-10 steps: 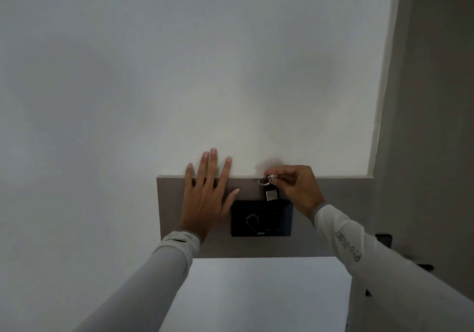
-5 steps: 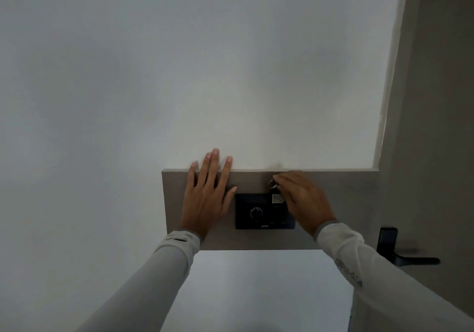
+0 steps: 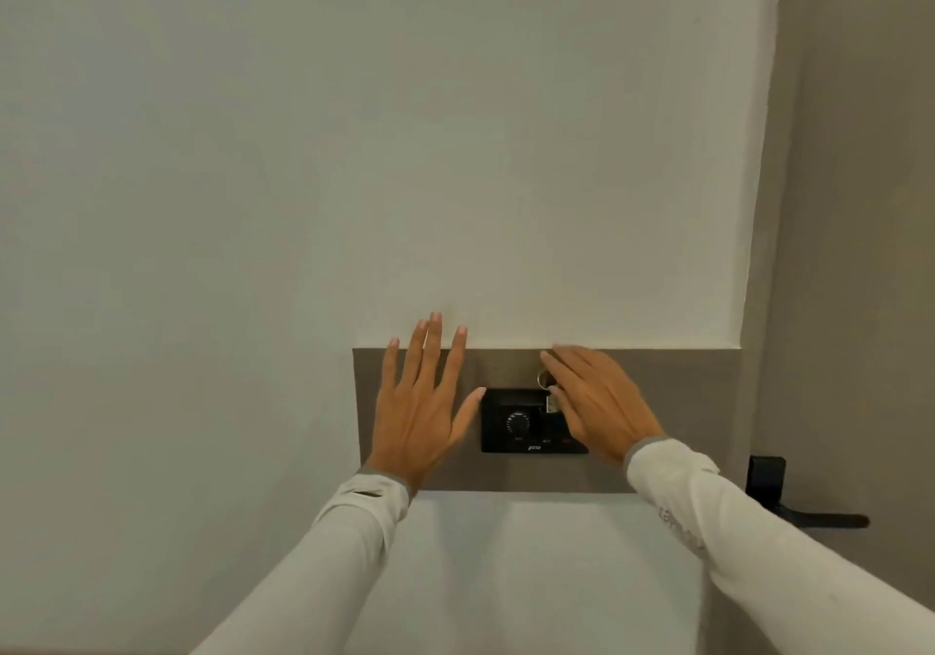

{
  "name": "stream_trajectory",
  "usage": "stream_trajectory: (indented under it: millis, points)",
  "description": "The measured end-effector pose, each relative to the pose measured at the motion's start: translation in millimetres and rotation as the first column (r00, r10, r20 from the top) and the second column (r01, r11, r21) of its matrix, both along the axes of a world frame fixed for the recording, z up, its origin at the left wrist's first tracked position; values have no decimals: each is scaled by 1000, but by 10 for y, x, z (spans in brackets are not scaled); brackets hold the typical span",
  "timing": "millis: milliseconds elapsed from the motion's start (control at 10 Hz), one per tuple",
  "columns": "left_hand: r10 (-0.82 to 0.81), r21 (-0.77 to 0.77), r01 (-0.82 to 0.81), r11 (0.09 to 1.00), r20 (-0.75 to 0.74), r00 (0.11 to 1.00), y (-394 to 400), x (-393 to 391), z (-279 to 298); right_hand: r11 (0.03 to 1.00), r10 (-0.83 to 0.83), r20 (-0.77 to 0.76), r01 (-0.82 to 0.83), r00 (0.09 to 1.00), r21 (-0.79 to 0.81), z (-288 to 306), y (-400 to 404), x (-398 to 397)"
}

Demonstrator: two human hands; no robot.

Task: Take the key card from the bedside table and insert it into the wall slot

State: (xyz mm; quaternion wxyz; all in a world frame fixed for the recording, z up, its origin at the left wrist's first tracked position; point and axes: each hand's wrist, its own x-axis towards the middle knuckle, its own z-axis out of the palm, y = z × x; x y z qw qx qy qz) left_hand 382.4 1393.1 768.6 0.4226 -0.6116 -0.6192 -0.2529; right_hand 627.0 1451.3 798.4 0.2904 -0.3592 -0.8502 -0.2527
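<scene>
A black wall unit point(image 3: 516, 421) with a round dial sits on a grey-brown panel point(image 3: 698, 401). The dark key card point(image 3: 551, 404), with a small white label, stands in the slot at the unit's upper right. Its metal ring point(image 3: 542, 379) sticks up above the unit. My right hand point(image 3: 602, 401) lies over the right part of the unit with fingers stretched out, touching the card and ring; its thumb is hidden. My left hand point(image 3: 420, 411) rests flat on the panel just left of the unit, fingers spread.
A plain white wall point(image 3: 354, 148) fills most of the view. On the right is a grey-brown door point(image 3: 860, 199) with a black lever handle point(image 3: 809, 518) below and right of my right forearm.
My right hand lowered the card from above the unit down into its slot, then its fingers went from a pinch to stretched out. The scene is brighter now. My left hand stayed put.
</scene>
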Motion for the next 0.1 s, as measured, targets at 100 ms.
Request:
stream_trajectory:
  millis: [100]
  points:
    - [-10, 60, 12, 998, -32, 999, -206, -5, 353, 999, -7, -79, 3, 997, -48, 187, -216, -12]
